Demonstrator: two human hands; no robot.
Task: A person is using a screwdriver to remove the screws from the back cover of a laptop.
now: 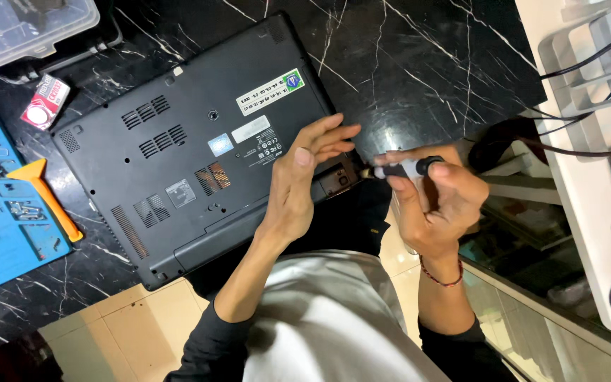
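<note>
The left hand (pixel 304 180) lay open on the upside-down black laptop (pixel 199 141) on the table (pixel 418 64). The right hand (pixel 433 198) gripped a small screwdriver (pixel 404 168) beside the laptop's corner.

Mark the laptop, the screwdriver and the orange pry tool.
laptop (pixel 178 134), head view, bare part of the underside
screwdriver (pixel 408 168), head view, white handle in the right hand
orange pry tool (pixel 43 194), head view, its shaft

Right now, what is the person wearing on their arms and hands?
Both hands, the left hand and the right hand, are bare, with no gloves. Dark black sleeves are pushed up to about the elbows. A thin red string bracelet circles the right wrist. No rings or watch show.
</note>
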